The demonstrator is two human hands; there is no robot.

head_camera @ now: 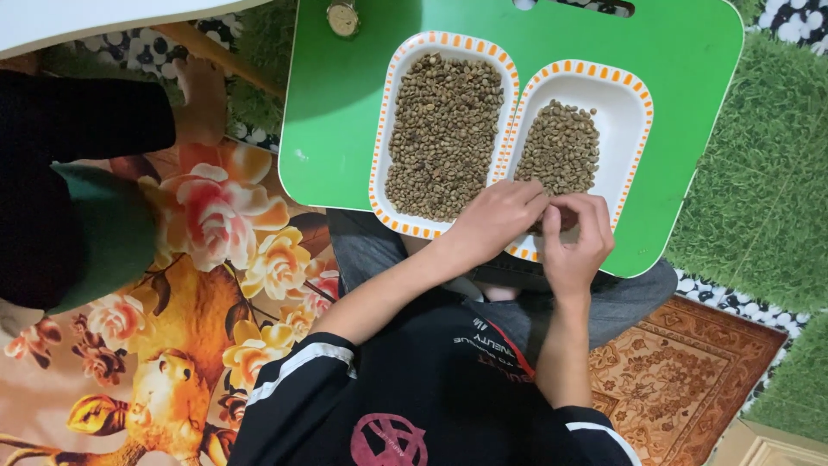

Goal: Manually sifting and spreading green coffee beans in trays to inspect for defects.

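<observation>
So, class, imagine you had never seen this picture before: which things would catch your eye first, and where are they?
First, the bright green plastic tray resting on the seated person's lap, carrying two white rectangular dishes with orange-striped rims: the left dish nearly full of small grey-green beans, the right dish holding a smaller heap. Next, the left hand and right hand meeting at the right dish's near edge. Left of them lies a colourful flowered mat.

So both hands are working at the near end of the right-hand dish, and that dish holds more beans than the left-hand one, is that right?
Not quite. The head view shows the right-hand dish holds fewer beans than the left-hand dish. Both the left hand and right hand are at its near end.
</observation>
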